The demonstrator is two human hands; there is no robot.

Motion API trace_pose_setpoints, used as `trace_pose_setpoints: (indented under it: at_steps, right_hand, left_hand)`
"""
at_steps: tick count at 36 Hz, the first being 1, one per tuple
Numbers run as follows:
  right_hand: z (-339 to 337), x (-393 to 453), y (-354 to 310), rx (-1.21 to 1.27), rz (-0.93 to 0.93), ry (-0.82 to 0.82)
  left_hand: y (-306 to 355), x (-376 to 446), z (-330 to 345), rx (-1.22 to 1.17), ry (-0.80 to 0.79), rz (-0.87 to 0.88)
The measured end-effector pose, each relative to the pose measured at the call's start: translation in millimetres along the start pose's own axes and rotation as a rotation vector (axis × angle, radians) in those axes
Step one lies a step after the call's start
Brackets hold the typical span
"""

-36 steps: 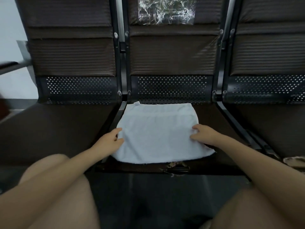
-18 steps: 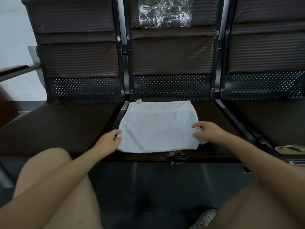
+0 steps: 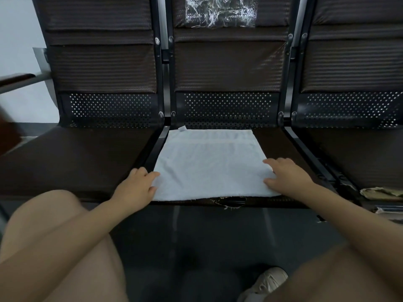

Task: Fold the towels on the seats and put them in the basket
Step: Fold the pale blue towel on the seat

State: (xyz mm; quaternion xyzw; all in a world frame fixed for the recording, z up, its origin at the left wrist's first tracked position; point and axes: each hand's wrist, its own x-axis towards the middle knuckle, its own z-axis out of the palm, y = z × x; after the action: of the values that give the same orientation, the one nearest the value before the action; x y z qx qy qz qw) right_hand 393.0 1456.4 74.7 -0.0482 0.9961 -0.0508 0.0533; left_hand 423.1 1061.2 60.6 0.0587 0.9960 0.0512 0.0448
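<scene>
**Inspector:** Report the row, left to right.

**Assistant:** The left seat is dark brown, with a padded back and a perforated metal panel below it. A metal armrest juts out at its far left.

**Inspector:** And the person's left hand?

**Assistant:** It sits at the near left corner of the towel. The fingers are curled and the fingertips touch the towel's left edge. Whether they pinch the cloth or only press it cannot be told.

**Inspector:** Where is the towel?

**Assistant:** It lies flat on the middle seat, toward that seat's left side, as a white folded rectangle. A small tag sticks out at its far left corner. Its near edge lies along the seat's front lip.

**Inspector:** The right hand?

**Assistant:** It rests palm down on the towel's near right corner. The fingers are loosely spread, relaxed and gripping nothing.

**Inspector:** Further right?

**Assistant:** The right seat shows torn padding at its front edge. Crinkled clear plastic is on the middle backrest. A pale shoe stands on the dark floor below.
</scene>
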Motion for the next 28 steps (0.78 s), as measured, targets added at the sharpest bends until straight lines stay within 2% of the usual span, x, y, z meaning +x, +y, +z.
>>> trace_pose_setpoints:
  at_steps: [2, 4, 7, 12, 17, 21, 26, 28]
  right_hand:
    - [-2.7, 2.8, -5.7, -0.052, -0.053, 0.077]
    - [-3.8, 6.1, -14.0, 0.045, -0.147, 0.117]
    - [-1.6, 4.9, -34.8, 0.220, -0.335, 0.070]
    - [20.0, -2.3, -61.2, 0.199, -0.652, -0.010]
    - [24.9, 7.6, -63.1, 0.165, -0.747, 0.045]
    - [27.1, 15.3, -68.7, 0.291, -0.693, 0.020]
    - [18.1, 37.4, -80.3, 0.446, -0.493, -0.160]
    - [14.3, 49.0, -83.0, 0.479, -0.434, -0.175]
  left_hand:
    - [4.1, 1.6, -2.1, -0.004, 0.060, 0.036]
    - [11.8, 3.5, -4.2, -0.068, 0.110, 0.094]
    - [28.3, 4.0, -2.6, -0.248, 0.178, 0.203]
    - [57.3, -1.6, 7.5, -0.415, 0.124, 0.345]
    - [64.9, 1.8, 17.1, -0.356, 0.098, 0.450]
    - [65.1, 12.2, 19.0, -0.374, 0.107, 0.465]
    - [68.2, 27.1, 15.0, -0.422, 0.072, 0.409]
    - [70.6, 32.8, 14.2, -0.397, 0.060, 0.395]
